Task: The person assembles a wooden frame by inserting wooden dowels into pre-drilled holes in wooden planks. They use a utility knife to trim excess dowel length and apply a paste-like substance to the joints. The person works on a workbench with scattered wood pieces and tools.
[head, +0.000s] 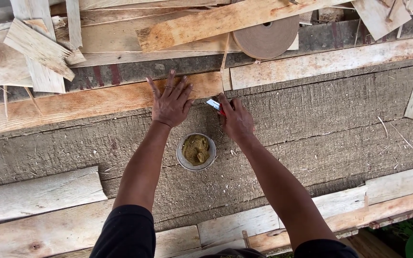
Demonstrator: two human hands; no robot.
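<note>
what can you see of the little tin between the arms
The tin is a small round metal container with a pale grey rim, open, no lid in view. It holds a lumpy olive-brown paste, heaped unevenly. It stands upright on the rough grey board, between the forearms and just below both hands. Neither hand touches it.
</note>
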